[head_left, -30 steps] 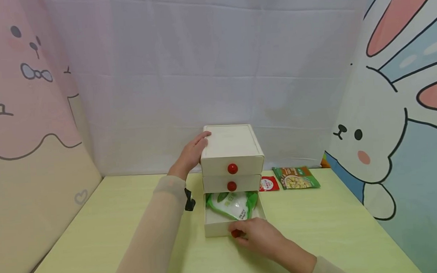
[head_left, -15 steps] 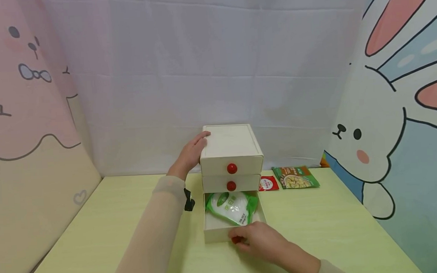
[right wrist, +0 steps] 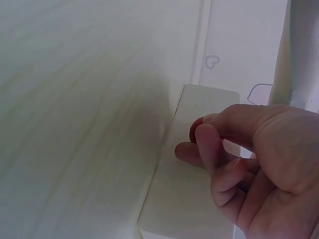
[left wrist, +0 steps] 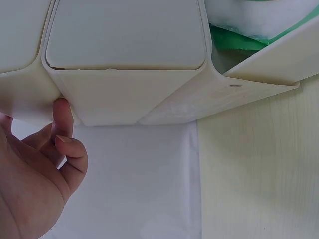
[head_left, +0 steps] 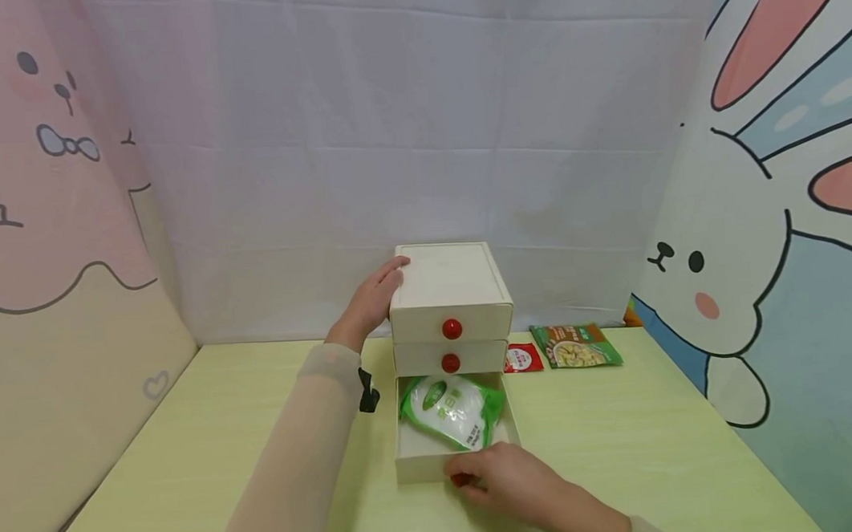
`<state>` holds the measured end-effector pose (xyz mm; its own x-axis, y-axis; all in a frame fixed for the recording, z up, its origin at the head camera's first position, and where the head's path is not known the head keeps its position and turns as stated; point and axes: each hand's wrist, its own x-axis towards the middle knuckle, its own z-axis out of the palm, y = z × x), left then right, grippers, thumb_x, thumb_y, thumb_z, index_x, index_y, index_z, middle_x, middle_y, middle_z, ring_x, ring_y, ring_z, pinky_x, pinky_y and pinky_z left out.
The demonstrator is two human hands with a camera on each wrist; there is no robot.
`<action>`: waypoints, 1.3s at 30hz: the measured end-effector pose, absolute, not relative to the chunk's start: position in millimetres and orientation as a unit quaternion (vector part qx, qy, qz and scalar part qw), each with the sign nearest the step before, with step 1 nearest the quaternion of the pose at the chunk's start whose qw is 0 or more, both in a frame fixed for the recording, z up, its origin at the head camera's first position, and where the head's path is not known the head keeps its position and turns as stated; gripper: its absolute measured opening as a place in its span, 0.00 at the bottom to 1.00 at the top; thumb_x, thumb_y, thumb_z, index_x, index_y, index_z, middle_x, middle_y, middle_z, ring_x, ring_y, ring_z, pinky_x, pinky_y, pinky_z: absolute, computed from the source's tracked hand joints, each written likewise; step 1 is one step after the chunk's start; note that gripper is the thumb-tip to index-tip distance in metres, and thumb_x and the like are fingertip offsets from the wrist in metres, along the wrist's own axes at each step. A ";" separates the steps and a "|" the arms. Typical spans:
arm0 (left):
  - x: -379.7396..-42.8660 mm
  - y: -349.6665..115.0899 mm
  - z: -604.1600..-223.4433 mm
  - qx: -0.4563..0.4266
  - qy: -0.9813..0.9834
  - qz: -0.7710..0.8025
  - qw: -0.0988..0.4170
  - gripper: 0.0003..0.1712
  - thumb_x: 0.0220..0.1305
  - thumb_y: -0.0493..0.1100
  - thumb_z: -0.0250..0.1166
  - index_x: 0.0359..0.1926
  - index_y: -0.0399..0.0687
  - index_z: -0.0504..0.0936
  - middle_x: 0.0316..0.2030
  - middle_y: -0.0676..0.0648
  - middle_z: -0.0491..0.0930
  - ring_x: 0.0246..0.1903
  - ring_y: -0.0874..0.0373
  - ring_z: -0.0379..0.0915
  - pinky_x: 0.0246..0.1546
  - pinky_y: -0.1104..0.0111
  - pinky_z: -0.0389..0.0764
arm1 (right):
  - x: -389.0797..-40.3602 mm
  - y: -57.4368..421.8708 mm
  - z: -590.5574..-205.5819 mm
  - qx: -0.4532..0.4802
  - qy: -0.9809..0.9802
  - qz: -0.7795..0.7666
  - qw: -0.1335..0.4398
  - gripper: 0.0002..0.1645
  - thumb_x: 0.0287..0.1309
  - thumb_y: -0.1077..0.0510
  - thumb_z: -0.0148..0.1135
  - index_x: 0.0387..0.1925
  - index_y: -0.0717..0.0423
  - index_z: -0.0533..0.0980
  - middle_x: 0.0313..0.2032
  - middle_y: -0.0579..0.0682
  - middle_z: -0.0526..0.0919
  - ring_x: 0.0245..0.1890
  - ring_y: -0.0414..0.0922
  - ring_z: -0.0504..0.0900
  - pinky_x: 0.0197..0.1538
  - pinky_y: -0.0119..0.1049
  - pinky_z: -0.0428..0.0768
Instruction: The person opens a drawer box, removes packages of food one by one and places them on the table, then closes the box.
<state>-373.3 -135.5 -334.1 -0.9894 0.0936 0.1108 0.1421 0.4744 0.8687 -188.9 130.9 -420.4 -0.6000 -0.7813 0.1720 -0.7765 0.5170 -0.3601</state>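
A small white drawer cabinet [head_left: 451, 277] with round red knobs stands on the table, its bottom drawer [head_left: 418, 469] pulled out. Inside that drawer lies a green and white plastic packet [head_left: 450, 409]. My right hand [head_left: 517, 486] pinches the bottom drawer's red knob [right wrist: 194, 130] between thumb and fingers. At the cabinet's upper left, my left hand [head_left: 368, 303] rests against the side, fingertips over the top edge. In the left wrist view, bent fingers [left wrist: 63, 117] of this hand touch the cabinet wall.
To the right of the cabinet lie a small red packet [head_left: 523, 357] and a green and brown food packet [head_left: 577, 346]. A white cloth [head_left: 319, 159] hangs behind the pale table [head_left: 276, 434]. Panels with cartoon animals flank both sides.
The bottom drawer has slid farther out toward me with my right hand on its knob, and more of the packet shows. My left hand has stayed in place on the cabinet.
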 end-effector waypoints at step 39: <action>-373.8 -135.5 -337.0 -0.073 -0.859 -0.505 0.034 0.28 0.78 0.65 0.40 0.75 0.79 0.63 0.74 0.53 0.64 0.58 0.44 0.70 0.57 0.46 0.70 | -175.9 132.5 -418.3 -0.454 0.867 -0.204 0.021 0.08 0.63 0.60 0.68 0.40 0.42 0.83 0.33 0.30 0.82 0.28 0.25 0.71 0.35 0.19 0.74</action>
